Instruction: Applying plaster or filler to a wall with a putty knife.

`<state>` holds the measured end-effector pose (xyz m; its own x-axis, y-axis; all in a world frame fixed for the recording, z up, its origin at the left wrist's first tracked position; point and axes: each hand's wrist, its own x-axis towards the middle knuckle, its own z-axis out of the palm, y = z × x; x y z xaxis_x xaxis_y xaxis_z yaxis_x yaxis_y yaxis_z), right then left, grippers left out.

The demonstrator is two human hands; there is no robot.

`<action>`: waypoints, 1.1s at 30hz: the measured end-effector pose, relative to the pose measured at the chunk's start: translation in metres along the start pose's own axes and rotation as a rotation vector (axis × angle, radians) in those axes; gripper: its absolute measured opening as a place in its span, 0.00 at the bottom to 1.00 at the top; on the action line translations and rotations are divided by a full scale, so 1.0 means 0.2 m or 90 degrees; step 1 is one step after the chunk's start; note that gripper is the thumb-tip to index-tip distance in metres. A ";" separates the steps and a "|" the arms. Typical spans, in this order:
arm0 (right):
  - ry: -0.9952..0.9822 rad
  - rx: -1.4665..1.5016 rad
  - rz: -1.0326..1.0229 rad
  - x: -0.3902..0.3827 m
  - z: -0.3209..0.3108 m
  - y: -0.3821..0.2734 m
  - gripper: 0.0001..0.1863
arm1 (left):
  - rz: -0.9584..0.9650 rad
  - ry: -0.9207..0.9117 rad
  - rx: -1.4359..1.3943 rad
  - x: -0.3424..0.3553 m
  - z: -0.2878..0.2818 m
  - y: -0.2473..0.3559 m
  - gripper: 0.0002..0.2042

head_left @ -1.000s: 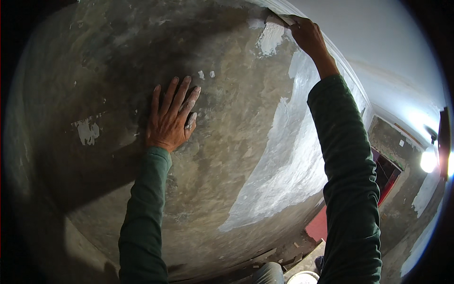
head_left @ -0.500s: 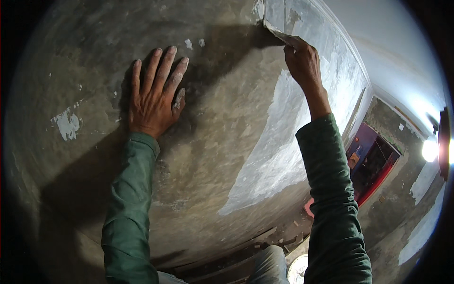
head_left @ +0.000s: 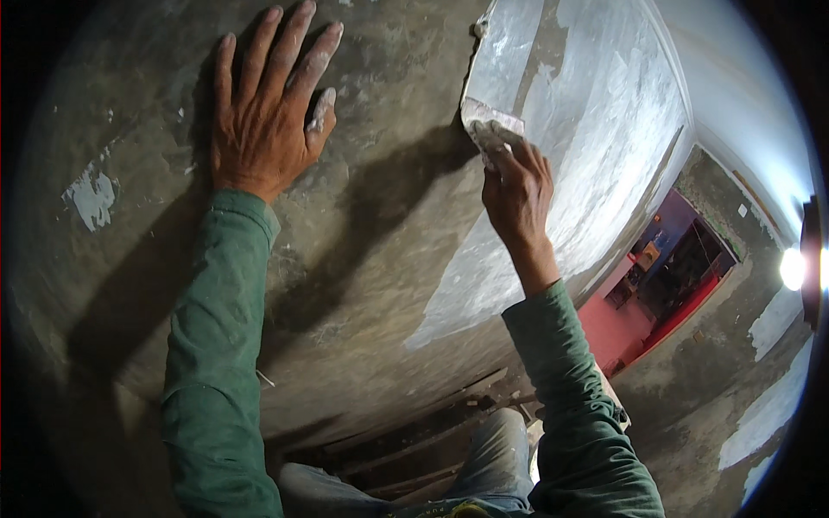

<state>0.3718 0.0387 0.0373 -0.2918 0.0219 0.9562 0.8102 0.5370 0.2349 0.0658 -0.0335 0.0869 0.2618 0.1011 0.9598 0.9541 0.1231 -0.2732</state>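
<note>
"What was nearest?"

"The green sleeves (head_left: 214,354) of both arms, with two knees in pale, worn jeans (head_left: 496,457) below."

"And the left hand (head_left: 263,147)?"

"It lay flat against the grey-brown wall (head_left: 371,276), fingers spread well apart, whitish smears on the thumb and fingers."

"The right hand (head_left: 522,190)?"

"That one was clamped on a flat scraper (head_left: 496,114), fingertips pressed to its pale, smeared face."

"Where exactly was the scraper?"

"At the wall, to the right of the left hand, its left corner on the border of a white coating (head_left: 596,129). A thin raised line (head_left: 470,73) ran upward from that corner."

"Beyond that?"

"A lit lamp (head_left: 792,269) glowed near the right rim, and a red-edged doorway (head_left: 691,259) showed a pink surface (head_left: 615,324) and dark shapes inside."
</note>
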 end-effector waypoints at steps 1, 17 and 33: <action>-0.022 0.014 0.026 -0.08 0.02 -0.03 0.20 | 0.012 0.018 0.010 0.00 0.00 -0.01 0.34; -0.157 0.099 0.123 -1.00 0.04 -0.34 0.26 | 0.029 0.044 0.012 0.03 -0.03 0.03 0.31; 0.015 0.079 -0.005 0.46 -0.10 0.28 0.13 | 0.015 0.022 0.018 0.01 0.03 -0.01 0.33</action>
<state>0.3994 0.0540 0.1426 -0.2847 -0.0027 0.9586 0.7386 0.6368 0.2212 0.0632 -0.0278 0.0881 0.2893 0.0706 0.9546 0.9432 0.1491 -0.2969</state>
